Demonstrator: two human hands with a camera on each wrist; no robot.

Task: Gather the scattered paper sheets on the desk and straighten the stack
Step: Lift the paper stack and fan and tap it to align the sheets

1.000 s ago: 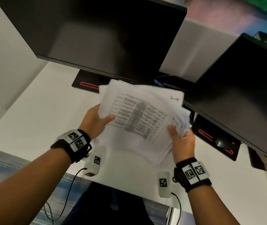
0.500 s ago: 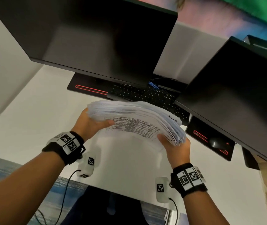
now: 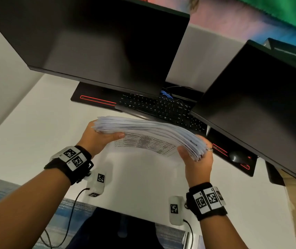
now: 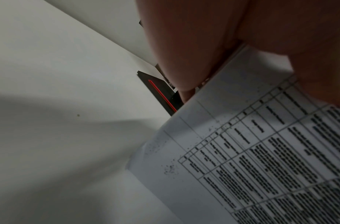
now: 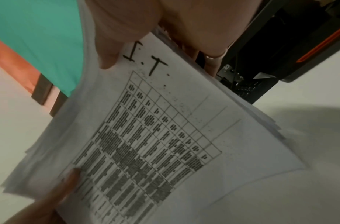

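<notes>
A thick stack of white paper sheets (image 3: 149,130) stands nearly upright on the white desk (image 3: 35,133), its top edges fanned and uneven. A printed table covers the sheet facing me (image 5: 146,144), also seen close in the left wrist view (image 4: 261,159). My left hand (image 3: 98,137) grips the stack's left end, thumb on the near face. My right hand (image 3: 195,159) grips the right end, thumb near and fingers behind, a ring on one finger. In the right wrist view the thumb (image 5: 115,45) presses beside a handwritten "I.T.".
Two dark monitors (image 3: 107,45) (image 3: 262,105) hang over the back of the desk. A black keyboard (image 3: 158,106) lies just behind the stack on a black mat with red trim (image 3: 96,100). A mouse (image 3: 236,156) sits at the right. The desk's front edge is near my wrists.
The stack, held tilted up towards me a second ago, has been lowered and tipped so I see its top edges. Both hands kept their grip and moved down.
</notes>
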